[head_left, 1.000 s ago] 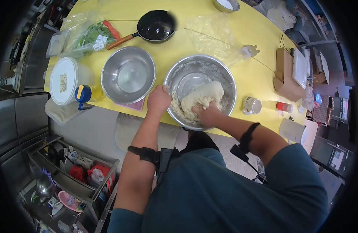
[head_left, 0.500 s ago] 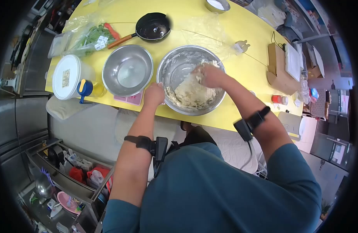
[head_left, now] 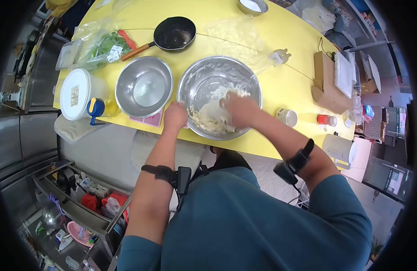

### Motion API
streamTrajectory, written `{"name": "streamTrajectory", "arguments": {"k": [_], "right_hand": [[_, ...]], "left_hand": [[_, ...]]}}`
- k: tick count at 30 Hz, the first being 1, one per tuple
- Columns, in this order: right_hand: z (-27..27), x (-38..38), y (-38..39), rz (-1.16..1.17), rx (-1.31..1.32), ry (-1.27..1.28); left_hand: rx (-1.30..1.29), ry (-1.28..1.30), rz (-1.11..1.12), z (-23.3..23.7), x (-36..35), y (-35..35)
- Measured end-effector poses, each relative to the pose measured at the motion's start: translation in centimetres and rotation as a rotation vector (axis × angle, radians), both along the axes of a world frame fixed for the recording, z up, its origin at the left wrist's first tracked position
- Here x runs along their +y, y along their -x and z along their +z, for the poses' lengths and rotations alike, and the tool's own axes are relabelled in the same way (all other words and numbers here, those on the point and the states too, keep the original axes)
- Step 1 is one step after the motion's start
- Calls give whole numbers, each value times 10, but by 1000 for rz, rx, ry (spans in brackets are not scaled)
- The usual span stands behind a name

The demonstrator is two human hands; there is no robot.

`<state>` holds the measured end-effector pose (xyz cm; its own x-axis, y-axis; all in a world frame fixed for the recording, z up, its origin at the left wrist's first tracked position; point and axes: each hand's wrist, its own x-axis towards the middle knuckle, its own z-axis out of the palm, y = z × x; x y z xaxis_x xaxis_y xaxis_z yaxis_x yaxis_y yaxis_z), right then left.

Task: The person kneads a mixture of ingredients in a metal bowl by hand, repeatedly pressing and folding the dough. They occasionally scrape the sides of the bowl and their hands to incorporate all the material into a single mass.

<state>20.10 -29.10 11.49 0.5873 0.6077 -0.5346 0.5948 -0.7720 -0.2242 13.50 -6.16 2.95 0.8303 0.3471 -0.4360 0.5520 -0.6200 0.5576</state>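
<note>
A large steel mixing bowl stands near the table's front edge, its inner wall smeared with flour and wet dough. My left hand is closed on the left side of its rim. Inside the bowl, my right hand has its fingers curled into pale, lumpy dough; dough sticks to the fingers and partly hides them. Loose flour lies just above the knuckles. To the left, close to my left hand, sits a second steel bowl with a little clear liquid in the bottom.
A black frying pan, bagged greens, a white lidded tub and a blue-capped oil bottle surround the bowls. Under the second bowl is a pink scale. Rightward are a jar, a red-labelled jar and a cardboard box.
My right hand has moved down and slightly left within the bowl, into the dough. My left hand keeps its hold on the rim. The view has shifted slightly, uncovering the jar beside my right forearm.
</note>
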Motion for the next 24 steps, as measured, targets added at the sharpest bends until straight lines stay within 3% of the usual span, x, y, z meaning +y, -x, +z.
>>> {"name": "streamTrajectory", "arguments": {"k": [3,7,9,13,18,21,23,24], "right_hand": [[12,1,29,100,14,97],[-31,-4,38,239,72,57],[-46,-2,36,235,88,63],[-66,12,18,208,110,43],[-102,31,-13,16,142,16],[-102,35,-38,127,131,-3],[-90,28,-47,217,242,-13],[-67,23,-54,134,233,-40]], "left_hand": [[-1,38,28,-2,0,0],[62,107,66,4,-1,-2],[87,171,113,11,-3,-3],[-3,39,-3,0,3,-1],[120,144,47,15,3,-7],[90,-200,-394,-22,20,-8],[66,-352,-576,-19,27,-1],[43,-414,-681,-19,22,-4]]}}
